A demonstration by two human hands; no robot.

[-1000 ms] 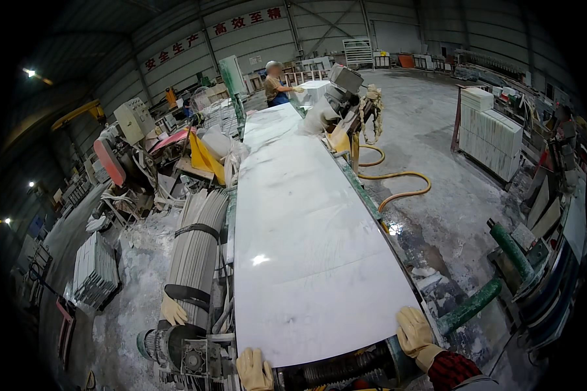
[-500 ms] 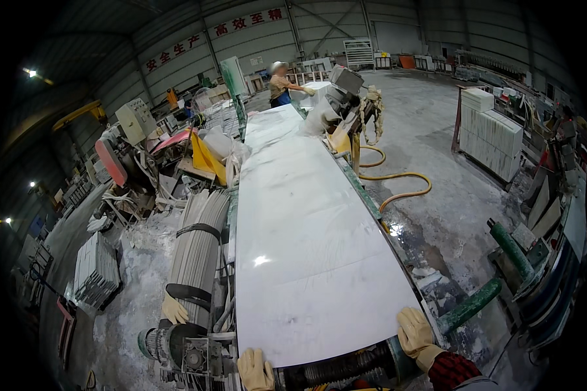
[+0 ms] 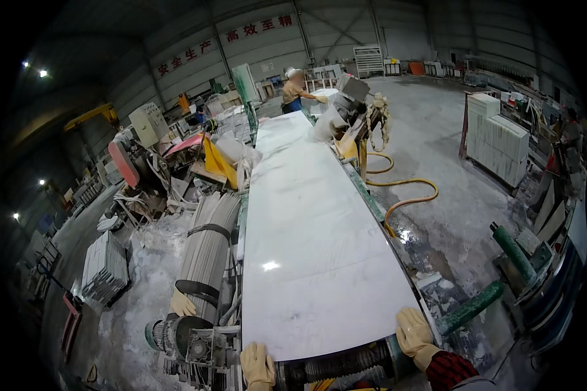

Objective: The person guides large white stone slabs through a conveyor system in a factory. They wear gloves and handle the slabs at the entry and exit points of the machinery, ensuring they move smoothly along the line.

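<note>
A long white glossy sheet [image 3: 323,254], which looks like a conveyor belt, stretches away from me between green side frames. At its near left corner lies my left hand [image 3: 258,367] in a cream glove, fingers extended and a little apart. My right hand [image 3: 415,335], gloved the same way, rests over the near right corner with its fingers stretched forward. Neither hand shows anything lifted in it; the palms and undersides are hidden. Between them, below the sheet's near edge, runs a dark ribbed roller [image 3: 339,363].
On the left, a loose cream glove [image 3: 182,303] lies by a strapped grey bundle [image 3: 209,244] above a motor [image 3: 166,335]. Green bars [image 3: 471,307] jut out at right. A yellow hose [image 3: 414,201] curls on the floor. A co-worker [image 3: 293,93] stands at the far end beside machinery.
The whole view has shifted slightly, with distant things now farther right in the picture. Both my hands stay at the sheet's near corners.
</note>
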